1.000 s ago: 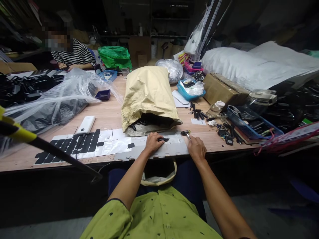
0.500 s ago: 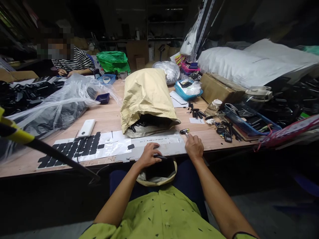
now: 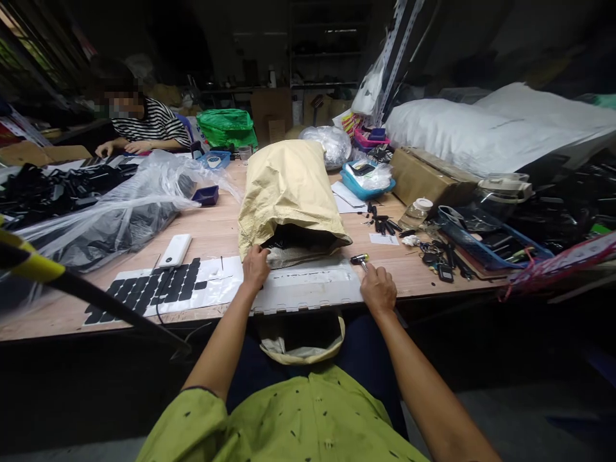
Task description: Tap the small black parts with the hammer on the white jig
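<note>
My left hand [image 3: 255, 264] is at the open mouth of a tan sack [image 3: 289, 186] lying on the table. Its fingers curl into the opening among small black parts, and what they grip is hidden. My right hand [image 3: 378, 289] rests on the table edge, closed round a small screwdriver [image 3: 359, 258] with a yellow and black handle that points away from me. A white flat panel [image 3: 312, 289] lies between my hands. An open tan bag [image 3: 301, 340] sits in my lap below the table edge.
A white sheet with black squares [image 3: 158, 285] and a white power bank [image 3: 176, 249] lie to the left. Clear plastic bags of black parts [image 3: 110, 212] are further left. Blue trays [image 3: 486, 240], a cardboard box [image 3: 428, 176] and loose black parts [image 3: 382, 223] fill the right. A person in a striped shirt [image 3: 149, 125] sits far left.
My left hand took a black stick-shaped part from the white panel to the lap bag, and has now moved forward to the sack's mouth without it. My right hand stayed put.
</note>
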Motion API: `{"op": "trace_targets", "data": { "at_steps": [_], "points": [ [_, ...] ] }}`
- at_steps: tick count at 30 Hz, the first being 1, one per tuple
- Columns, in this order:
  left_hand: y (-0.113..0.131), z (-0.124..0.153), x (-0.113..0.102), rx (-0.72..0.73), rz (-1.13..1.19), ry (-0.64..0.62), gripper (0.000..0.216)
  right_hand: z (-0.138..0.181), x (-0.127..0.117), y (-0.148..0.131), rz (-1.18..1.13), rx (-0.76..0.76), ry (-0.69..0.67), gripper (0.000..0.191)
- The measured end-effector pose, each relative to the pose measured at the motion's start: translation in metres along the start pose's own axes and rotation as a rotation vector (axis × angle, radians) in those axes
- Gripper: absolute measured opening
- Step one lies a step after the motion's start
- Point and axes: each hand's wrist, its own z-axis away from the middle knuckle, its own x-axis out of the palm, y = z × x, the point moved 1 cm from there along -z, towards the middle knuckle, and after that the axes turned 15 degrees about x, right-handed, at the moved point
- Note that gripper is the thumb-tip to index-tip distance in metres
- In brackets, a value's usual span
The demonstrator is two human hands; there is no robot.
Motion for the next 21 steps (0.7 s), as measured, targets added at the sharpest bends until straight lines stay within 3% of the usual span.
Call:
{"op": "trace_targets", "data": {
  "at_steps": [5,10,17,21],
  "points": [
    [-0.017,-0.025,-0.014,0.103,-0.237,-0.204,0.034,0.001,-0.001,-0.004,0.020,-0.001,-0.001,0.032],
    [-0.009,-0.024,-0.014,0.227,-0.256,-0.253,0.033,0.002,-0.003,-0.006,0.018,0.007,-0.036,0.032],
    [0.047,-0.008,0.010,0.403,0.032,-0.308,0.025,0.003,-0.006,-0.008,0.018,0.019,-0.049,0.033],
    [0.079,-0.001,0.033,0.411,0.190,-0.277,0.023,0.003,-0.007,-0.008,0.010,0.019,-0.062,0.034]
  ]
}}
